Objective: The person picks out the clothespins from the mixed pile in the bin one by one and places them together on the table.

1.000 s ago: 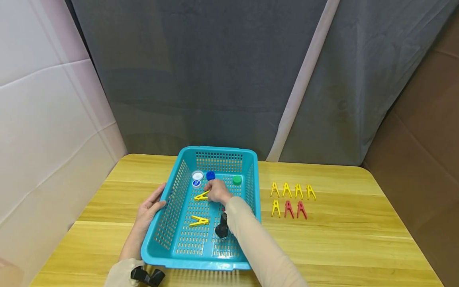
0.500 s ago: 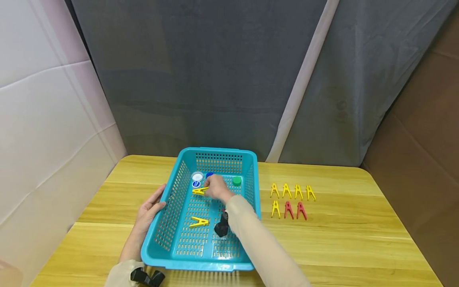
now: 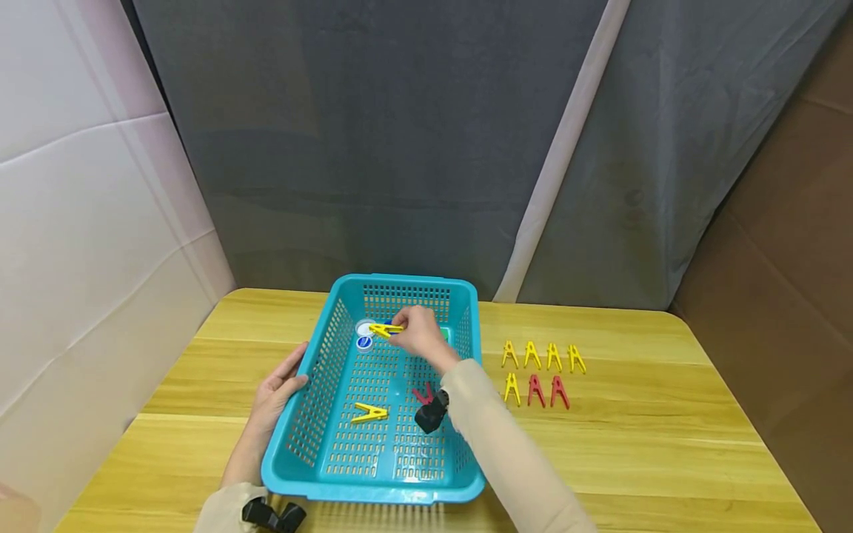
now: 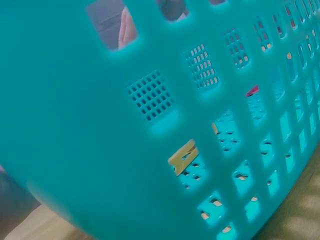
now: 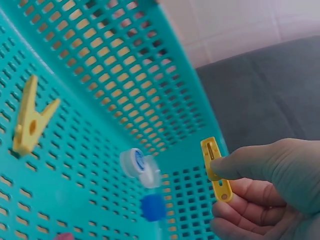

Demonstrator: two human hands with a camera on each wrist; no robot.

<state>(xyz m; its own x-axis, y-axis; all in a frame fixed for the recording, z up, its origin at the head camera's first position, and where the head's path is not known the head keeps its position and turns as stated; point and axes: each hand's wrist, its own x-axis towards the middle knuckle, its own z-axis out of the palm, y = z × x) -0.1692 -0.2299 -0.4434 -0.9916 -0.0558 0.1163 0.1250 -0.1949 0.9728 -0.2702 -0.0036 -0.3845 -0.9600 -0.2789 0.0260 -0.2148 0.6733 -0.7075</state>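
Observation:
In the head view my right hand (image 3: pixel 418 331) pinches a yellow clothespin (image 3: pixel 384 330) above the floor of the teal basket (image 3: pixel 373 491). The right wrist view shows the thumb pressed on this clothespin (image 5: pixel 222 191). My left hand (image 3: pixel 269 392) holds the basket's left rim, thumb at its edge; in the left wrist view the hand is hidden. A second yellow clothespin (image 3: pixel 369 412) lies inside, nearer the front. A red clothespin (image 3: pixel 423 394) lies beside it, partly covered by the right wrist camera.
At the basket's far end are a white cap (image 3: pixel 364 327), a white-and-blue cap (image 3: pixel 364 343), a blue cap (image 5: pixel 153 207) and a mostly hidden green cap (image 3: pixel 446 334). Right of the basket, yellow clothespins (image 3: pixel 532 354) and two red clothespins (image 3: pixel 536 390) stand in two rows on the wooden table (image 3: pixel 640 437).
My right hand has lifted the yellow clothespin and moved up and rightward. More of the red clothespin now shows; the green cap has become mostly covered. The left hand stays put.

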